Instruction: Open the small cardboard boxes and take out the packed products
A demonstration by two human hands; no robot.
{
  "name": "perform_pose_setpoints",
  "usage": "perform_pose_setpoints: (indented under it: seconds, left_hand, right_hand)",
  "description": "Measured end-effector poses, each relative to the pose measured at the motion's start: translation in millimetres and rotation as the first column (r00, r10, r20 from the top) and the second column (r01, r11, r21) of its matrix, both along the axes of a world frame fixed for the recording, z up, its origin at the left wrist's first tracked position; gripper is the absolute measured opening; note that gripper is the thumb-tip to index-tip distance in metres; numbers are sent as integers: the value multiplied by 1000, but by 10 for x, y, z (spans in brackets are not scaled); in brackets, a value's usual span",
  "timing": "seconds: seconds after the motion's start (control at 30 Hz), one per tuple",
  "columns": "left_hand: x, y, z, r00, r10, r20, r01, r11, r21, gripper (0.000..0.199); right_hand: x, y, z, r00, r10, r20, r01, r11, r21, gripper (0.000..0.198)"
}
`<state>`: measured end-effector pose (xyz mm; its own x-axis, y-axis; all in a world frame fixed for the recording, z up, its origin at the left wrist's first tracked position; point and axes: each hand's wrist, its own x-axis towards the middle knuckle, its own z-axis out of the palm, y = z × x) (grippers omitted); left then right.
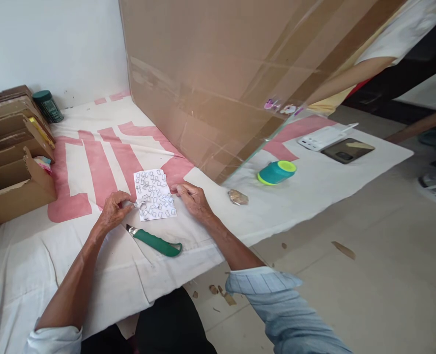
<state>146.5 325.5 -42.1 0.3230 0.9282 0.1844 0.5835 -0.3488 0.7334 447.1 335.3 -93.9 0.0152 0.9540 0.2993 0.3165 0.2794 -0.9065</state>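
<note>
One narrow grip, left hand (pixel 115 211) pinching white scrap (pixel 138 204), right hand (pixel 194 200) beside patterned sheet (pixel 154 192), grip unclear

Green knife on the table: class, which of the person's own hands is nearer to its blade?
Left. The left hand is just beyond the blade, at the left edge of the paper; the right hand is farther away, by the paper's right edge.

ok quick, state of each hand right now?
Left hand: thumb and finger drawn together at the left edge of the patterned paper; grip can't be told.
Right hand: partly curled beside its right edge; grip can't be told.
</note>
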Motion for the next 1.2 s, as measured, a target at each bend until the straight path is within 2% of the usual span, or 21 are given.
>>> perform_pose_setpoints:
  seconds: [0.2, 0.5, 0.6, 0.97, 1.1, 1.2]
  left_hand:
    - [-3, 5, 5, 997, -15, -76, 16, 1000, 13, 11]
    - [-5, 7, -40, 982, -31, -184, 37, 999, 32, 35]
    - [9, -1, -30, 976, -28, -216, 38, 998, 40, 34]
    - [20, -18, -46, 988, -26, -151, 32, 999, 34, 21]
    - [15, -15, -74, 992, -21, -122, 23, 1000, 21, 19]
    - [10, -12, -100, 994, -16, -108, 19, 999, 28, 20]
  right_hand:
    - [13, -1, -14, 1000, -6, 10, 6, 1000, 1, 43]
    - [21, -18, 23, 999, -35, 38, 33, 998, 54, 41]
    - [16, -28, 46, 999, -44, 28, 42, 997, 61, 40]
    - [27, -57, 103, 997, -78, 18, 75, 988, 138, 38]
    - [-9, -79, 170, 996, -94, 4, 91, 967, 237, 35]
    - [-91, -167, 291, 998, -65, 19, 57, 955, 292, 30]
